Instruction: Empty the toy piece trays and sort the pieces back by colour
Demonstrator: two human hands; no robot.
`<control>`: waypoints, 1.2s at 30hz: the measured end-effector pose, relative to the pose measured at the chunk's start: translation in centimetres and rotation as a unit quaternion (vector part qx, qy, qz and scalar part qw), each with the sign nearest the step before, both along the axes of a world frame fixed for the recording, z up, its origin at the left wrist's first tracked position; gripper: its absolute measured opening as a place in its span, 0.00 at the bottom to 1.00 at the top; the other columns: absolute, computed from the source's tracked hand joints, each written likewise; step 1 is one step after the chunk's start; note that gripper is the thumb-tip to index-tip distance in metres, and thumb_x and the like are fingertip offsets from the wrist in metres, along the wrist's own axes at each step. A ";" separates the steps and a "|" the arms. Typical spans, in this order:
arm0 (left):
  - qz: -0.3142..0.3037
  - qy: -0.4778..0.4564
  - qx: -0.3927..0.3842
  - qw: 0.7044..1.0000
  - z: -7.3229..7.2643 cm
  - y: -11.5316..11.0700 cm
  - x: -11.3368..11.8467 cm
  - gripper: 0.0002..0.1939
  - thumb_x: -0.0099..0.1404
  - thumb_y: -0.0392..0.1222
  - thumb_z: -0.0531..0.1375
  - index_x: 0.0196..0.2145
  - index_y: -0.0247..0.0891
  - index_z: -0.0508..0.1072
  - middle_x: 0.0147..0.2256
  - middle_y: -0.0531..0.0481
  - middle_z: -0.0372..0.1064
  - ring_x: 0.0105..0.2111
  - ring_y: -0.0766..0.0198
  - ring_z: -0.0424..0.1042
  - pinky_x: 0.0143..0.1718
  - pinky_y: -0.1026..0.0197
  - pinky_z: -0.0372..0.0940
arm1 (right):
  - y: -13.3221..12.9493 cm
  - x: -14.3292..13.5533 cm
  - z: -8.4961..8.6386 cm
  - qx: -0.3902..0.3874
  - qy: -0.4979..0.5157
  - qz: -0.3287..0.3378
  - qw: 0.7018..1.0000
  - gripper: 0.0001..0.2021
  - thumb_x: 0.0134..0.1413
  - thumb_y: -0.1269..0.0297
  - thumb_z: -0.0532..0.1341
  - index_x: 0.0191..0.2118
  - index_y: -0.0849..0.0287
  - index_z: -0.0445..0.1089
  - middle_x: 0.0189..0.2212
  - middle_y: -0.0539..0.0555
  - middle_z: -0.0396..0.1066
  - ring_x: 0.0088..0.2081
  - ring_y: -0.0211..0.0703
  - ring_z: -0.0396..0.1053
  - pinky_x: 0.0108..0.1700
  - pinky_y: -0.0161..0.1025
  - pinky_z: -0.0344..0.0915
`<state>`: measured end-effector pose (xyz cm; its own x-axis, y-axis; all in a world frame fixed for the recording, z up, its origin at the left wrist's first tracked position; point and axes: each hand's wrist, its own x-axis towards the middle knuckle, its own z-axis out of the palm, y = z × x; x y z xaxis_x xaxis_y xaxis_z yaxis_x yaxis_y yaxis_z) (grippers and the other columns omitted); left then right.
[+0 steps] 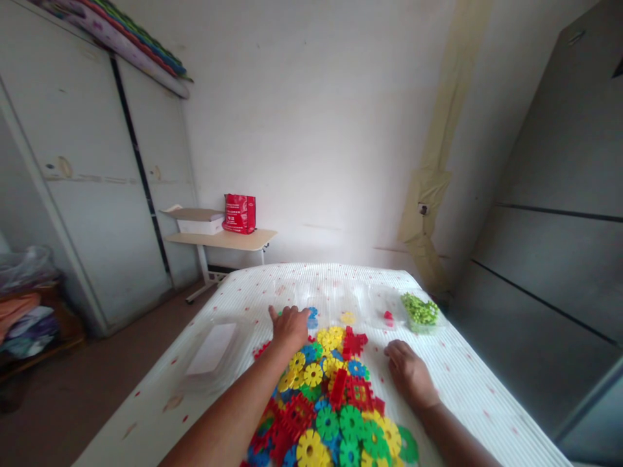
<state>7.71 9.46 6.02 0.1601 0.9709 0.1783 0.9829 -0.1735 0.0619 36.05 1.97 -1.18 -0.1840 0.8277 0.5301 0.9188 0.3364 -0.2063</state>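
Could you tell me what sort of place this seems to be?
Probably a room in a home: a tall wardrobe on the left, a table with a patterned cloth, and clothes piled at the far left.

At the bottom centre, the pile of plastic pieces [327,421] runs past the edge; both forearms [228,412] are cut off there too, the left fingertips blur into the blue pieces [312,314], and lettering on the red bag [239,214], left of centre, is too small to read
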 end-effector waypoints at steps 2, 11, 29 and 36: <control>0.000 -0.005 0.010 1.000 0.1 -0.3 0.0 0.21 0.56 0.36 0.56 0.48 0.49 0.68 0.42 0.46 0.71 0.46 0.52 0.65 0.54 0.32 0.40 | 0.0 0.0 0.0 0.003 0.005 -0.001 1.000 0.14 0.47 0.77 0.47 0.30 0.58 0.67 0.31 0.56 0.68 0.36 0.42 0.66 0.38 0.37 0.64; -0.083 -0.050 0.066 0.993 0.0 -6.1 -1.5 0.17 0.61 0.36 0.50 0.46 0.47 0.70 0.43 0.50 0.70 0.47 0.58 0.65 0.57 0.46 0.45 | 1.3 -0.3 1.0 -0.037 0.081 -0.034 0.995 0.13 0.56 0.63 0.49 0.37 0.59 0.69 0.35 0.57 0.72 0.36 0.44 0.70 0.39 0.40 0.65; -0.077 -0.064 0.104 0.990 -5.9 -8.7 -6.1 0.16 0.63 0.39 0.50 0.43 0.42 0.74 0.49 0.44 0.69 0.49 0.55 0.68 0.51 0.52 0.63 | 3.1 -6.1 1.5 -0.127 0.137 -0.134 0.973 0.04 0.42 0.69 0.58 0.29 0.56 0.63 0.22 0.47 0.66 0.25 0.36 0.64 0.27 0.31 0.54; -0.073 -0.108 0.115 0.985 -7.3 -8.0 -6.4 0.16 0.62 0.42 0.51 0.44 0.42 0.74 0.49 0.44 0.69 0.50 0.55 0.67 0.52 0.52 0.63 | 2.5 -5.2 1.3 -0.118 0.250 -0.047 0.960 0.04 0.43 0.69 0.56 0.29 0.57 0.65 0.22 0.46 0.68 0.23 0.35 0.61 0.26 0.30 0.56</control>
